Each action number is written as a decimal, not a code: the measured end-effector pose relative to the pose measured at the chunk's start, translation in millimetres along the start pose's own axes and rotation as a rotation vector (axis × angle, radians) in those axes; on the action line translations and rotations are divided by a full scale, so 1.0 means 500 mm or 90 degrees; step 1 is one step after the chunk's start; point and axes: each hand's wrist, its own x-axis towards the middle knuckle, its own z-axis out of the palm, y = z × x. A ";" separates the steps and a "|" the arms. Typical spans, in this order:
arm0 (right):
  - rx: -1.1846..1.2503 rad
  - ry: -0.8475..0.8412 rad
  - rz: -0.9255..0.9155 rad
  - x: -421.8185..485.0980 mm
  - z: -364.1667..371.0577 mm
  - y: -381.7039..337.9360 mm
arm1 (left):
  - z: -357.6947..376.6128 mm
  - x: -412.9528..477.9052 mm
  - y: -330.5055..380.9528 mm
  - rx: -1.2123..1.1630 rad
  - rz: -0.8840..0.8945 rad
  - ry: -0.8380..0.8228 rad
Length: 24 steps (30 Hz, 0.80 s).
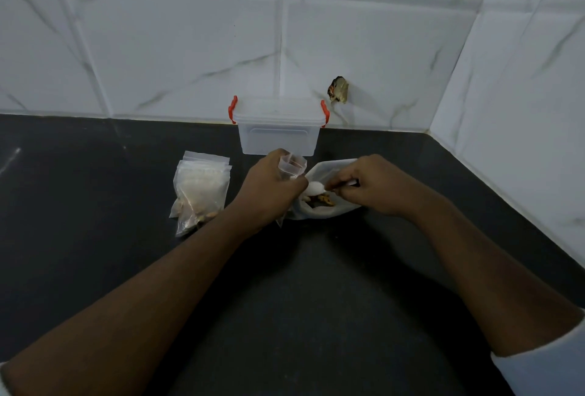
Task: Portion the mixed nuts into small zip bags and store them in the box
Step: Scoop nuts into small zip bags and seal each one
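Observation:
My left hand (269, 186) grips a small clear zip bag (292, 167) upright, its mouth facing up. My right hand (367, 185) pinches the handle of a white plastic spoon (314, 188) whose bowl hovers over the mixed nuts (321, 200). The nuts lie in a white bag-like container (329, 170) on the black counter, right beside the small bag. A clear plastic box (278, 129) with red latches and its lid on stands against the wall behind both hands.
A stack of small zip bags (201, 189), some holding nuts, lies to the left of my left hand. The black counter (95, 205) meets white marble-look tiles at the back and right. A dark chipped spot (339, 90) marks the wall.

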 end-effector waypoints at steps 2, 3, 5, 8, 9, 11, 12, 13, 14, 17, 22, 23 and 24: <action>0.000 -0.005 0.022 0.001 -0.008 0.001 | -0.002 -0.001 -0.001 0.006 -0.008 -0.023; 0.006 0.006 0.037 -0.002 -0.016 0.004 | -0.002 -0.001 -0.001 0.010 -0.009 -0.035; 0.046 0.015 0.067 -0.010 -0.031 0.010 | -0.002 -0.002 -0.002 0.024 -0.008 -0.053; 0.147 -0.009 0.093 -0.016 -0.037 0.009 | 0.000 -0.002 -0.001 0.030 -0.022 -0.064; 0.180 -0.015 0.105 -0.015 -0.034 0.006 | 0.000 -0.002 -0.001 0.033 -0.026 -0.066; 0.252 -0.020 0.141 -0.015 -0.032 0.005 | 0.000 -0.001 0.000 0.037 -0.024 -0.069; 0.290 -0.022 0.160 -0.016 -0.031 0.006 | -0.001 -0.001 -0.001 0.036 -0.022 -0.070; 0.331 -0.025 0.183 -0.017 -0.031 0.008 | -0.001 -0.001 -0.001 0.035 -0.021 -0.070; 0.374 -0.029 0.208 -0.017 -0.031 0.010 | 0.000 -0.001 -0.001 0.036 -0.022 -0.070; 0.505 -0.023 0.281 -0.013 -0.022 0.022 | 0.001 0.000 -0.001 0.040 -0.020 -0.071; 0.668 0.013 0.319 -0.010 -0.021 0.048 | 0.000 0.000 -0.002 0.039 -0.015 -0.078; 0.688 0.024 0.311 -0.011 -0.024 0.050 | -0.001 0.000 -0.002 0.038 -0.014 -0.079; 0.705 0.037 0.300 -0.011 -0.027 0.050 | 0.000 0.000 -0.002 0.039 -0.013 -0.080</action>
